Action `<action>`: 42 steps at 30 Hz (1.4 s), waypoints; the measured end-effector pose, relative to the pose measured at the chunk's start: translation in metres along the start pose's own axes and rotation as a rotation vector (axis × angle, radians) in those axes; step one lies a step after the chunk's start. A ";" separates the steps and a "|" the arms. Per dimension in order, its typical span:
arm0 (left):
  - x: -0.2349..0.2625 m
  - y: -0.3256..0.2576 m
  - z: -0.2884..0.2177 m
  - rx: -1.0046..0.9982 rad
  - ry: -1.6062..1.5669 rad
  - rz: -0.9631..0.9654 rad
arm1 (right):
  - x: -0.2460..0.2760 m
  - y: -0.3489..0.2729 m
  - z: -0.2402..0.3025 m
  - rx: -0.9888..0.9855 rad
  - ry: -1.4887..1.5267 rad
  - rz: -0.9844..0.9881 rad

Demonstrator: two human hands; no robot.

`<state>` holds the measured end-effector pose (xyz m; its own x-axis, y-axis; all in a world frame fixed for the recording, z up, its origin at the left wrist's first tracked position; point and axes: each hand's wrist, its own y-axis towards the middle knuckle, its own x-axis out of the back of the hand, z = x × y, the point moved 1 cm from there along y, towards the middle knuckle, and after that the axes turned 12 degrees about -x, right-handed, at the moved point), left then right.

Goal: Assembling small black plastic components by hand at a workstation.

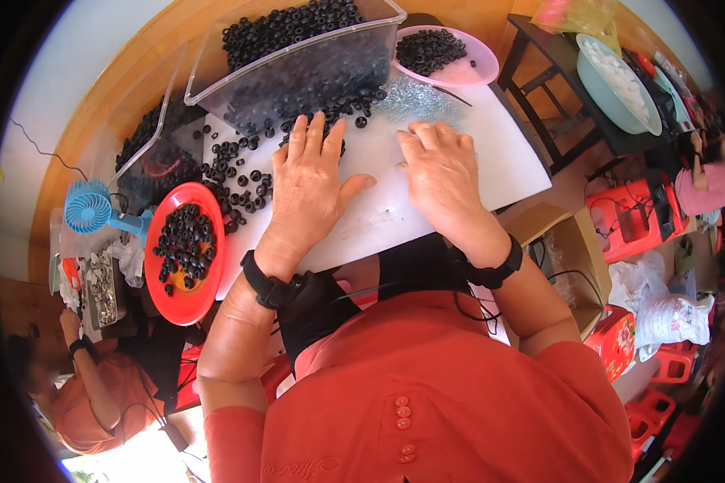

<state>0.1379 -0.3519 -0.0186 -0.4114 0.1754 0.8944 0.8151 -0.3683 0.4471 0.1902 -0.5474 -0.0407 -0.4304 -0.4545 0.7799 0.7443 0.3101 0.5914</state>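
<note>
My left hand (312,173) lies palm down with its fingers stretched and thumb spread, over some small black ringed parts (354,107), rounded like little wheels, on a white board (362,229). Several of these show past its fingertips. My right hand (443,173) has its fingers curled down at the near edge of a heap of tiny clear pieces (419,103); its fingertips and anything in them are hidden. More black parts lie scattered (242,181) left of my left hand. A clear plastic bin (298,72) full of them stands behind.
A red plate (155,278) of black parts sits at the left, beside a blue fan (89,208). Back right is a pink bowl (483,68) of small black pieces. A dark stool (540,60), cardboard box (580,258) and red stools (632,217) stand right. Another person (109,394) sits lower left.
</note>
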 end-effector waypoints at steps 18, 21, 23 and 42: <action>0.013 -0.039 -0.025 -0.084 -0.092 0.121 | -0.022 0.040 0.022 0.159 0.021 0.303; 0.019 -0.049 -0.023 -0.058 -0.097 0.104 | -0.014 0.031 0.021 0.193 0.020 0.303; 0.022 -0.058 -0.021 -0.037 -0.103 0.097 | -0.008 0.021 0.021 0.199 -0.010 0.300; 0.034 -0.094 -0.020 0.058 -0.155 -0.165 | -0.020 0.078 0.051 0.321 0.000 0.328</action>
<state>0.0388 -0.3298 -0.0308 -0.4771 0.3682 0.7980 0.7662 -0.2705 0.5829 0.2311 -0.4711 0.0005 -0.1987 -0.2888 0.9366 0.6455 0.6805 0.3468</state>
